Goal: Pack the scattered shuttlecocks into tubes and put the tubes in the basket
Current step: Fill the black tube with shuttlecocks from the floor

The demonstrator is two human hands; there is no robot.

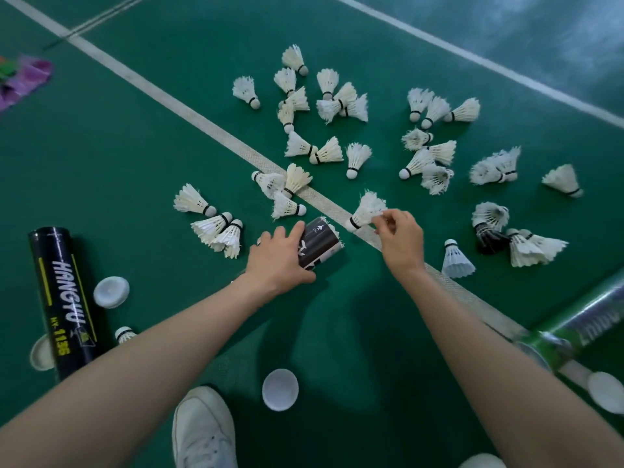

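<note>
tube (320,243) and shuttlecock (366,211) in hand
my left hand (280,260) grips the black tube, feathers showing at its mouth; my right hand (401,243) pinches the shuttlecock's feathers just beside it.

Diffuse, moderately bright light is falling on the green floor (101,170). Soft shadow is pooling beneath the arms (162,342). Pale glare is washing the top-right corner. Wide-angle distortion is bending the court lines (209,126). The silver-green tube (580,319) at the right edge is blurring.

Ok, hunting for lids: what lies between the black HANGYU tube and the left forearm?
In the head view, a white cap and, nearer the camera, a shuttlecock partly hidden by the forearm.
</note>
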